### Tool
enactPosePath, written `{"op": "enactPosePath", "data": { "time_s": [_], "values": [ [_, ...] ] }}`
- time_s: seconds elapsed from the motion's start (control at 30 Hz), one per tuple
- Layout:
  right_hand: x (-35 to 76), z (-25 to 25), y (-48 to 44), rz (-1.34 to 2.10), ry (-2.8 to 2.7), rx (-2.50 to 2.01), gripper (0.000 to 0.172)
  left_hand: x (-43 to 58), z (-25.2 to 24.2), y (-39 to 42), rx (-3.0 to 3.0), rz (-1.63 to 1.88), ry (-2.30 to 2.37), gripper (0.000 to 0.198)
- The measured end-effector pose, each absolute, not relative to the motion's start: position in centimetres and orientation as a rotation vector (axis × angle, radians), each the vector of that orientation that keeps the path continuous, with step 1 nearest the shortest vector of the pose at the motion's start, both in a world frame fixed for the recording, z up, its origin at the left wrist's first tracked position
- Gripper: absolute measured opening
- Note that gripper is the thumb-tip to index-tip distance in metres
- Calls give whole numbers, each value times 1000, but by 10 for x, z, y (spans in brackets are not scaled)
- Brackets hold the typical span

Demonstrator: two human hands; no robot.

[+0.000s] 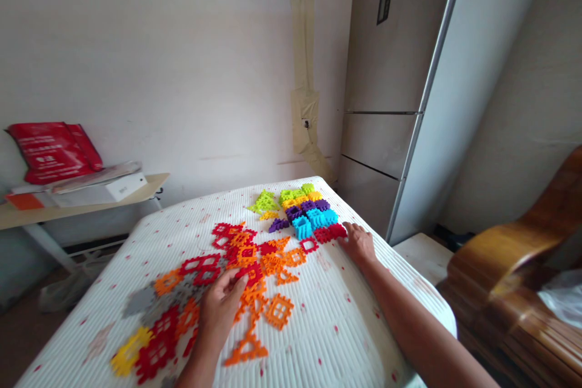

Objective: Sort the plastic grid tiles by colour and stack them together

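Observation:
Over the loose pile, my left hand (pixel 222 298) pinches a red interlocking building tile (pixel 250 274) between thumb and fingers. My right hand (pixel 359 244) reaches to the far right, its thumb and fingertips closed at the end of a row of red building tiles (pixel 328 233). Behind that row stand grouped light blue tiles (pixel 313 220), purple tiles (pixel 295 212), yellow tiles (pixel 313 196) and green tiles (pixel 287 195). Orange tiles (pixel 279 311), red ones and grey tiles (pixel 157 309) lie scattered about my left hand.
A white ribbed cover with red specks drapes the table (pixel 336 351). A refrigerator (pixel 386 73) rises behind its right side, and a wooden chair (pixel 522 254) stands at right. On a side table (pixel 154 185) at left sit a red bag (pixel 52 151) and a white box (pixel 109 189).

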State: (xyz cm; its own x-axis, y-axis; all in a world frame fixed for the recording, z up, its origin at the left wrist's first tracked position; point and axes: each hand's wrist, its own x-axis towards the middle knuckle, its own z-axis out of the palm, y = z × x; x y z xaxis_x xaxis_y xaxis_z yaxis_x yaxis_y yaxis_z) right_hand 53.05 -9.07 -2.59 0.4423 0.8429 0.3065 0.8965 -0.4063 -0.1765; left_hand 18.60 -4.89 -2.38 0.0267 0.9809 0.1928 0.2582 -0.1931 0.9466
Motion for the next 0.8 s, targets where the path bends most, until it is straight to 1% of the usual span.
{"op": "enactPosePath", "data": {
  "time_s": [0.07,0.13,0.33,0.57,0.73,0.8],
  "values": [
    [528,-24,-91,-350,-1495,-2327,52,185,-25,-47,1559,1215,1308,42],
    [526,-22,-92,-424,-1515,-2282,56,184,-27,-46,1578,1206,1315,42],
    [525,-20,-93,-460,-1545,-2241,45,183,-29,-46,1579,1207,1334,41],
    [524,-20,-94,-455,-1548,-2205,43,187,-24,-47,1467,1249,1363,45],
    [526,-23,-94,-435,-1590,-2166,25,187,-18,-51,1421,1267,1401,49],
    [528,-25,-95,-435,-1604,-2137,24,187,-17,-53,1397,1261,1390,51]
  ]
}}
